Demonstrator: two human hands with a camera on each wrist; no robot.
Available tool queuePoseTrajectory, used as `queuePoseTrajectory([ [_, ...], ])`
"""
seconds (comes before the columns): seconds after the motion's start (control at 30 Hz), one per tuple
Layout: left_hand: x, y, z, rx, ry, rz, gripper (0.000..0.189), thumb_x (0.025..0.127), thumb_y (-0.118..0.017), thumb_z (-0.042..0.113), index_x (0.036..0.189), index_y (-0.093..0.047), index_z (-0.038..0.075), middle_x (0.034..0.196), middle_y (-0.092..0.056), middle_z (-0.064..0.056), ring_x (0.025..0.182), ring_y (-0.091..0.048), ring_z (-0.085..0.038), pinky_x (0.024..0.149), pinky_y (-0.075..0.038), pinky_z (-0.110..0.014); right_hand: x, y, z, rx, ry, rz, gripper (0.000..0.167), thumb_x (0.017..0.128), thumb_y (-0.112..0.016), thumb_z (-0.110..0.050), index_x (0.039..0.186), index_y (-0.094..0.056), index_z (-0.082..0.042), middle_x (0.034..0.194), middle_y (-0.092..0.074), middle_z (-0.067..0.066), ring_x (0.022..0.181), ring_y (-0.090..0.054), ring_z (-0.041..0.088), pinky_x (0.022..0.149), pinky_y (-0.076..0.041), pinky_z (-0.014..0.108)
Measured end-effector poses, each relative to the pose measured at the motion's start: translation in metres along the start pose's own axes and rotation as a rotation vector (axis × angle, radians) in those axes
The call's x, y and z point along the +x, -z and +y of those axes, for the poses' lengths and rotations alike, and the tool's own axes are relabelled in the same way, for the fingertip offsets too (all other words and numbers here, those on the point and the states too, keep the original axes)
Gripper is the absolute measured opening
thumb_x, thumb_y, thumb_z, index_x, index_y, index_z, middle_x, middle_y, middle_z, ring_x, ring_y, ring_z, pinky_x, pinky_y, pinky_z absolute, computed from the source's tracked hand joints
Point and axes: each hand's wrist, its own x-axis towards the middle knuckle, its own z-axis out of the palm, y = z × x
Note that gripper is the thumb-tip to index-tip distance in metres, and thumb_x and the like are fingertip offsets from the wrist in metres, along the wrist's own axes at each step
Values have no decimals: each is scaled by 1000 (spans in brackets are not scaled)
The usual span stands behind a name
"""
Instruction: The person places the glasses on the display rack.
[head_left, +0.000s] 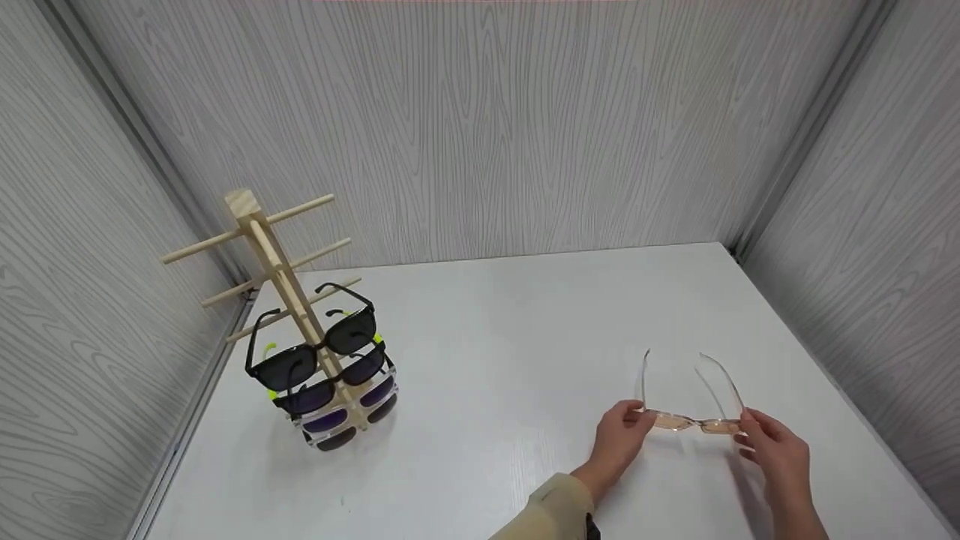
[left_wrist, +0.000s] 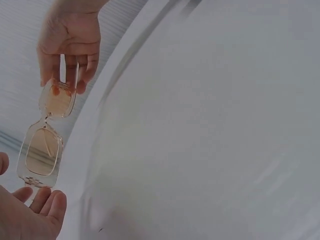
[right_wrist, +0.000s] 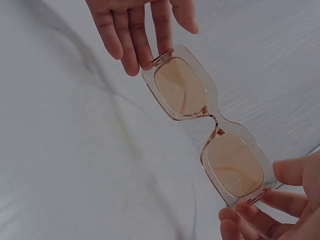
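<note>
In the head view, sunglasses with a clear frame and light orange lenses (head_left: 671, 421) are held above the table's right side, arms unfolded and pointing away. My left hand (head_left: 619, 441) holds their left end near the hinge. In the right wrist view, the left hand's fingers (right_wrist: 131, 37) touch that hinge, its thumb a little off the frame. My right hand (head_left: 776, 450) pinches the other end, its thumb at the frame's edge and fingers by the hinge (right_wrist: 259, 196). The left wrist view shows the sunglasses (left_wrist: 44, 145) between both hands.
A wooden display stand (head_left: 285, 281) with pegs stands at the left of the white table (head_left: 480, 360). Several dark sunglasses (head_left: 315, 356) hang on its lower part, and its upper pegs are bare. Grey wood-grain panels (head_left: 465, 135) enclose the back and sides.
</note>
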Motion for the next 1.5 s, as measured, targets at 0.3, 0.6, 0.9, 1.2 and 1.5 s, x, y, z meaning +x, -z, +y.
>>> queuePoseTrajectory([
  [0.3,-3,11,0,-55,-29,59,25,87,-65,30,105,-65,13,90,-57,9,89,-56,-9,77,-49,-28,-10,-10,-7,15,22,-2,60,91,-58,-36,133,-44,4,92,-62,-3,72,-60,2,65,-53,23],
  [0.6,-4,25,0,-99,-58,113,25,86,-66,27,104,-66,10,90,-58,7,86,-55,-10,73,-49,-27,-1,-21,4,64,58,-33,55,89,-62,-36,130,-51,-1,99,-64,3,76,-63,6,66,-54,25],
  [0.9,-4,46,0,-156,-94,127,25,87,-66,27,106,-65,11,92,-59,6,86,-56,-10,75,-48,-26,-8,-41,2,142,170,-44,57,85,-67,-37,125,-54,2,90,-63,-2,74,-63,7,63,-54,23],
  [1.2,-3,67,0,-153,-147,161,29,87,-66,27,109,-66,9,94,-62,5,85,-58,-9,75,-49,-24,-34,-59,-23,157,230,-55,51,88,-65,-30,123,-54,5,92,-60,5,75,-63,10,63,-54,23],
  [1.5,-9,88,0,-164,-160,168,30,87,-67,26,111,-65,9,96,-63,3,87,-59,-11,75,-51,-23,-43,-73,-28,146,206,-82,40,90,-62,-24,122,-57,0,90,-62,2,78,-64,12,67,-54,25],
])
